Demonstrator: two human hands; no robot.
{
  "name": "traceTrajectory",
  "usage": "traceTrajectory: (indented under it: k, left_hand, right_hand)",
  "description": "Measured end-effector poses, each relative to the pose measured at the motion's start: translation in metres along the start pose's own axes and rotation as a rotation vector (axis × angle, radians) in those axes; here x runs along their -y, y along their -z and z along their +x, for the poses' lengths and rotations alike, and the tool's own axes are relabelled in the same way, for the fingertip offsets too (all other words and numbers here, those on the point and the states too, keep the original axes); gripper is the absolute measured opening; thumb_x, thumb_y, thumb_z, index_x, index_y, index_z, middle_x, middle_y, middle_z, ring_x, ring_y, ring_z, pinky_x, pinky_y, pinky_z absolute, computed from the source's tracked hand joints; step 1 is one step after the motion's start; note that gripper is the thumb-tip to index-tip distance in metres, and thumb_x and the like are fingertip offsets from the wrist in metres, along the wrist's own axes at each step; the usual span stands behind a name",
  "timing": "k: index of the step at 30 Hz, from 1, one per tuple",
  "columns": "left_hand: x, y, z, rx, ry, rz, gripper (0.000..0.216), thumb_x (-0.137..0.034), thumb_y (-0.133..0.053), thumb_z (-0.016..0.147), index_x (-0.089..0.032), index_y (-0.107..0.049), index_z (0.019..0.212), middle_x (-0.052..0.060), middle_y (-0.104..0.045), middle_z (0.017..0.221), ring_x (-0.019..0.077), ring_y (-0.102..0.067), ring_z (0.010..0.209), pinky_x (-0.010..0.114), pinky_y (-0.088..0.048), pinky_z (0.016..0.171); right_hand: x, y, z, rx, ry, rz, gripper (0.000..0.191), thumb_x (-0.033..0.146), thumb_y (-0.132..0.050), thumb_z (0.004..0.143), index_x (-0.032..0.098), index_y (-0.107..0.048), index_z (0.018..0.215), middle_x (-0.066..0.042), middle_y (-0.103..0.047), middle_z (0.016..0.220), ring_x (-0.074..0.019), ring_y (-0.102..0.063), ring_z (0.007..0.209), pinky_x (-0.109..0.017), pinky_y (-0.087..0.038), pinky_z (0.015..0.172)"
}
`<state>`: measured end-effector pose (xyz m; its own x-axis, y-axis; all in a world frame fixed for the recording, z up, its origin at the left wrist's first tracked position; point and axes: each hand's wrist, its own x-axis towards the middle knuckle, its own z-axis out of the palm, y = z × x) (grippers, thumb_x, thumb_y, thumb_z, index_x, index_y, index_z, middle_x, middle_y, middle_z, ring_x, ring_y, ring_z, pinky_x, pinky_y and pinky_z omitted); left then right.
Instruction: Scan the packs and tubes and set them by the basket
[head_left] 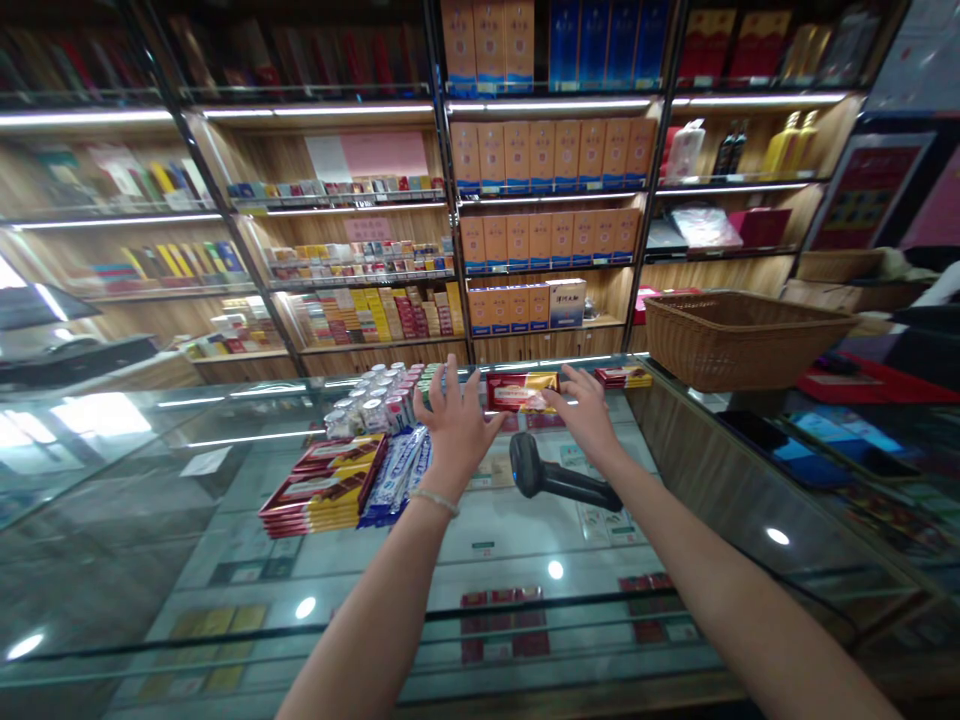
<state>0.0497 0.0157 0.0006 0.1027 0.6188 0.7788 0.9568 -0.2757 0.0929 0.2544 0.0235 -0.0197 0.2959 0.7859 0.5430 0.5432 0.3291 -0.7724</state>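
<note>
Both my arms reach forward over a glass counter [225,500]. My left hand [457,425] has its fingers spread and touches the left end of a red and gold carton [523,392] lying at the counter's far edge. My right hand [589,410] rests its fingers on the carton's right end. Whether either hand grips the carton is unclear. A black handheld barcode scanner [559,478] lies on the glass just below my right hand.
Stacks of red-yellow and blue-white cartons [330,485] and small white-capped bottles [371,405] sit left of my hands. A wicker basket [739,340] stands at the right. Another red carton [622,376] lies by it. Shelves of boxed goods [547,200] fill the wall behind.
</note>
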Motion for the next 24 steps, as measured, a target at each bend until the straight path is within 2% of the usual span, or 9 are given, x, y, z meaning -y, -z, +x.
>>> traceTrajectory:
  k: [2,5,12,18,20,24]
  left_hand:
    - [-0.004,0.003,-0.001,0.015,-0.031,-0.006,0.074,-0.054,-0.076,0.084,-0.024,-0.056,0.149,0.021,-0.029,0.171,0.0427,-0.03,0.156,0.07,-0.013,0.123]
    - [-0.011,0.006,-0.003,0.043,-0.095,-0.02,0.076,-0.052,-0.078,0.083,-0.028,-0.054,0.151,0.019,-0.026,0.173,0.042,-0.027,0.158,0.07,-0.009,0.124]
    - [-0.018,0.004,-0.006,0.052,-0.159,-0.033,0.062,-0.042,-0.078,0.085,-0.027,-0.061,0.142,0.018,-0.029,0.172,0.0401,-0.028,0.158,0.071,-0.008,0.125]
    - [-0.014,0.004,-0.005,0.01,-0.144,-0.056,0.057,-0.041,-0.08,0.082,-0.025,-0.065,0.134,0.019,-0.031,0.171,0.0414,-0.03,0.157,0.071,-0.008,0.124]
    - [-0.012,0.004,-0.004,-0.009,-0.12,-0.059,0.056,-0.041,-0.081,0.081,-0.025,-0.066,0.132,0.02,-0.031,0.171,0.0421,-0.031,0.157,0.071,-0.009,0.124]
    - [-0.009,0.004,-0.002,-0.05,-0.073,-0.064,0.053,-0.041,-0.082,0.08,-0.026,-0.066,0.129,0.02,-0.032,0.171,0.0424,-0.032,0.156,0.071,-0.011,0.123]
  right_hand:
    - [0.002,0.0,-0.001,-0.01,-0.002,0.003,0.025,0.049,-0.071,0.085,0.026,-0.076,0.079,-0.008,-0.063,0.15,-0.0366,-0.04,0.146,-0.066,-0.026,0.12]
    - [0.006,-0.001,-0.004,-0.012,0.0,0.0,0.023,0.047,-0.072,0.085,0.025,-0.075,0.077,-0.008,-0.062,0.151,-0.0373,-0.039,0.147,-0.068,-0.025,0.119]
    - [0.01,-0.004,-0.008,0.012,0.054,-0.009,0.025,0.046,-0.071,0.086,0.025,-0.072,0.074,-0.009,-0.063,0.15,-0.037,-0.041,0.146,-0.068,-0.027,0.117]
    - [0.015,-0.004,-0.011,0.043,0.11,-0.011,0.034,0.06,-0.069,0.087,0.026,-0.075,0.083,-0.009,-0.061,0.151,-0.036,-0.04,0.146,-0.067,-0.027,0.12]
    - [0.017,-0.004,-0.013,0.065,0.136,0.024,0.044,0.068,-0.061,0.09,0.027,-0.078,0.088,-0.009,-0.059,0.153,-0.0346,-0.038,0.149,-0.065,-0.025,0.123]
    - [0.023,0.001,-0.018,0.14,0.194,0.126,0.068,0.079,-0.034,0.098,0.028,-0.081,0.101,-0.006,-0.052,0.16,-0.0307,-0.031,0.154,-0.06,-0.021,0.128]
